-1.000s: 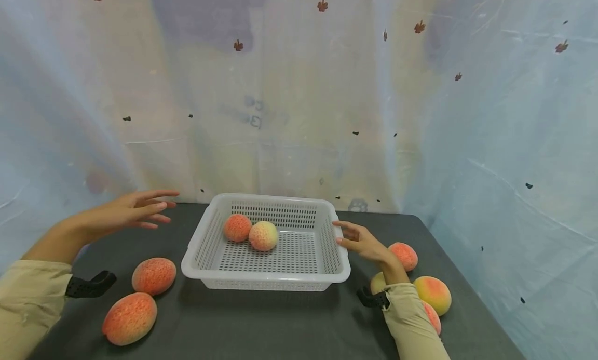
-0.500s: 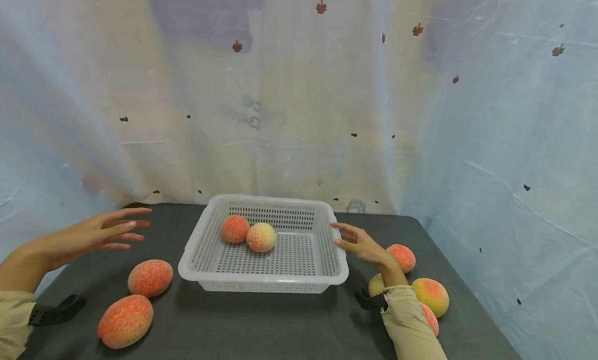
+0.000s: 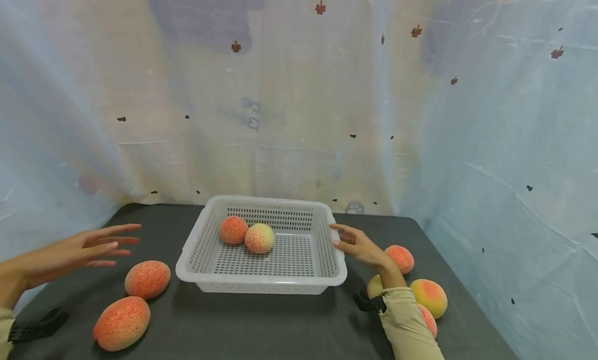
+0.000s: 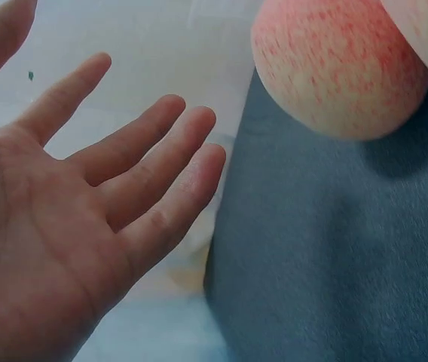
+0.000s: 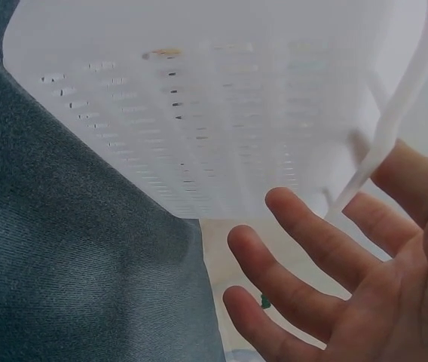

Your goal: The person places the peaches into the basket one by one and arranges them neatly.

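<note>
My left hand [image 3: 77, 253] hovers at the left side of the table, fingers spread, palm bare in the left wrist view. Just right of and below it lie two orange-red speckled peaches [image 3: 147, 279], one in front of the other. A white slotted plastic basket [image 3: 261, 278] stands mid-table, holding an orange-red peach [image 3: 233, 230] and a paler yellow-red peach [image 3: 259, 238]. My right hand [image 3: 362, 245] rests on the basket's right rim with thumb and index fingertips. The other fingers extend loosely outside the basket wall in the right wrist view.
Several peaches [image 3: 429, 297] lie on the right side, partly hidden behind the right forearm. A dark cloth covers the table [image 3: 261, 323]. Pale plastic sheeting [image 3: 289, 100] hangs behind and along the sides. Black straps [image 3: 369, 301] sit at the wrists.
My left hand has moved left and down, away from the basket. My right hand stays at the basket's rim; the peaches keep their places. The head view has shifted slightly.
</note>
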`<state>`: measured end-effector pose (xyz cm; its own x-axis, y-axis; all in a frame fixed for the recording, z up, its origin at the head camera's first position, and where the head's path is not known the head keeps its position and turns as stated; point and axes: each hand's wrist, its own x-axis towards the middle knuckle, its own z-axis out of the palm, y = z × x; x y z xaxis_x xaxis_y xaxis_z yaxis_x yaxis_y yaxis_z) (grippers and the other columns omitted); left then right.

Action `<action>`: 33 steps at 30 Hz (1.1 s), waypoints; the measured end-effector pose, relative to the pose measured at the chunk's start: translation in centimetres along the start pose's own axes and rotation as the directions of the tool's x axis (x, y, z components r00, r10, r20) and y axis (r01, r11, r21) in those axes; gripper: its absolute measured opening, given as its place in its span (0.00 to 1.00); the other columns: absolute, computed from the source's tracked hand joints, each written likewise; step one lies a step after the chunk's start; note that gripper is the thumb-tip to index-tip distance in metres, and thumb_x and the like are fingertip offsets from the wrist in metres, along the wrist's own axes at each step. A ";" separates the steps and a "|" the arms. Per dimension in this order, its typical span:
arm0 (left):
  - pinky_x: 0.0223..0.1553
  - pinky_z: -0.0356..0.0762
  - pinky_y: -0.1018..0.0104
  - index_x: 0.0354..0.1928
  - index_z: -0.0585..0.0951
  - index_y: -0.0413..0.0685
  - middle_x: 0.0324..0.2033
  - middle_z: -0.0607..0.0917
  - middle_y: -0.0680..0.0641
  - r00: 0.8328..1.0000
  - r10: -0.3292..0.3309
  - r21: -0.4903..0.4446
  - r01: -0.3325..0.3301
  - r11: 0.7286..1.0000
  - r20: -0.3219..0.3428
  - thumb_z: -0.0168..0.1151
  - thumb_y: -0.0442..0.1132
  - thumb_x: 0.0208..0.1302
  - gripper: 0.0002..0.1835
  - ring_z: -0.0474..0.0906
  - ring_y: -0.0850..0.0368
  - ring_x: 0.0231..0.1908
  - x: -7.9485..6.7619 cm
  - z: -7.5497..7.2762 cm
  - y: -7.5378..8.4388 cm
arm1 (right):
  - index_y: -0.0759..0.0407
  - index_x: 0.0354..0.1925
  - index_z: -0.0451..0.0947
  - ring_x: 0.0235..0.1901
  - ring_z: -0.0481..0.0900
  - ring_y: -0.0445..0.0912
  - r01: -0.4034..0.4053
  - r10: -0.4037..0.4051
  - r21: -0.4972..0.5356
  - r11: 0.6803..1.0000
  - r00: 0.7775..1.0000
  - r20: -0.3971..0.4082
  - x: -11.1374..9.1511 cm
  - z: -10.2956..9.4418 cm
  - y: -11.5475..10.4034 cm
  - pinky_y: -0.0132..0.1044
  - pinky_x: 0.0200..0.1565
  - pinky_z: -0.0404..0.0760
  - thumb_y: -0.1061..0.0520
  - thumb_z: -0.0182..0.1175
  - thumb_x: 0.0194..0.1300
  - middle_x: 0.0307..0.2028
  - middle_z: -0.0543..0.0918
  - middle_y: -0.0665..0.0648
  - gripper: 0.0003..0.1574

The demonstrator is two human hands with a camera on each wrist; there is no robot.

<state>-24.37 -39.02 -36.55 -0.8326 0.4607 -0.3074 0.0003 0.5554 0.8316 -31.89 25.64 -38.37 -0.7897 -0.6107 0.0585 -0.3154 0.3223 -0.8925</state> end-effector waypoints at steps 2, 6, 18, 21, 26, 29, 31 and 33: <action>0.64 0.66 0.31 0.82 0.43 0.69 0.78 0.58 0.48 1.000 -0.009 -0.016 0.009 1.000 0.011 0.37 0.48 0.84 0.31 0.73 0.83 0.56 -0.1 0.0 -0.4 | 0.69 0.78 0.50 0.60 0.80 0.65 -0.001 0.001 0.001 1.000 1.000 -0.003 0.0 0.0 0.0 0.63 0.59 0.78 0.56 0.55 0.77 0.69 0.68 0.78 0.41; 0.63 0.67 0.30 0.82 0.42 0.69 0.65 0.63 0.77 0.999 -0.004 -0.027 0.005 1.000 0.043 0.36 0.47 0.84 0.31 0.72 0.59 0.68 -0.2 0.3 -1.2 | 0.68 0.78 0.50 0.61 0.79 0.64 -0.008 0.008 0.003 1.000 1.000 -0.002 0.1 0.1 0.1 0.63 0.60 0.78 0.57 0.55 0.78 0.69 0.68 0.77 0.41; 0.61 0.70 0.31 0.82 0.38 0.69 0.78 0.45 0.27 0.997 -0.005 -0.056 0.010 0.998 0.077 0.40 0.46 0.83 0.35 0.72 0.63 0.67 0.6 1.3 -2.2 | 0.68 0.78 0.51 0.59 0.80 0.65 -0.005 0.004 -0.022 1.000 1.000 -0.008 -0.1 0.1 -0.1 0.59 0.58 0.81 0.56 0.55 0.77 0.69 0.69 0.77 0.41; 0.61 0.71 0.32 0.82 0.37 0.68 0.77 0.40 0.24 0.995 -0.002 -0.065 0.008 0.998 0.095 0.41 0.45 0.83 0.36 0.71 0.72 0.64 1.0 1.7 -2.3 | 0.68 0.78 0.51 0.58 0.81 0.62 -0.013 0.012 -0.030 0.999 1.000 -0.020 -0.1 0.0 -0.1 0.58 0.59 0.81 0.56 0.56 0.77 0.68 0.70 0.76 0.41; 0.60 0.72 0.33 0.82 0.40 0.63 0.78 0.43 0.25 0.993 0.011 -0.065 -0.003 0.998 0.120 0.43 0.44 0.82 0.36 0.67 0.52 0.71 1.5 2.2 -2.7 | 0.68 0.78 0.51 0.58 0.82 0.61 -0.015 0.015 -0.035 0.999 1.000 -0.018 -0.1 -0.1 0.0 0.56 0.58 0.82 0.57 0.56 0.77 0.68 0.71 0.76 0.41; 0.61 0.72 0.32 0.82 0.41 0.61 0.78 0.52 0.32 0.991 0.014 -0.059 -0.006 0.998 0.136 0.44 0.43 0.82 0.36 0.63 0.34 0.72 1.5 2.4 -3.0 | 0.68 0.78 0.51 0.58 0.82 0.61 -0.009 0.009 -0.033 0.999 1.000 -0.009 -0.1 0.0 0.1 0.56 0.58 0.82 0.57 0.55 0.77 0.68 0.70 0.77 0.41; 0.61 0.71 0.33 0.82 0.41 0.60 0.78 0.58 0.43 0.988 0.022 -0.062 -0.013 0.998 0.152 0.43 0.42 0.82 0.35 0.64 0.35 0.72 1.5 2.4 -3.2 | 0.68 0.78 0.51 0.58 0.82 0.61 -0.006 0.006 -0.026 1.000 1.000 -0.006 -0.1 0.0 0.2 0.58 0.58 0.81 0.57 0.55 0.77 0.68 0.70 0.77 0.41; 0.62 0.72 0.36 0.82 0.41 0.59 0.74 0.62 0.61 0.985 0.037 -0.070 -0.026 0.997 0.171 0.42 0.41 0.82 0.35 0.66 0.41 0.72 1.5 2.4 -3.4 | 0.67 0.78 0.51 0.57 0.82 0.60 -0.006 0.006 -0.026 1.000 1.000 -0.009 0.0 0.0 0.3 0.59 0.58 0.81 0.57 0.55 0.77 0.68 0.70 0.77 0.41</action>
<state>-24.24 -38.53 -40.91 -0.7252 0.5927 -0.3506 -0.0170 0.4936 0.8695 -31.96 25.72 -38.61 -0.7963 -0.6022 0.0574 -0.3242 0.3447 -0.8809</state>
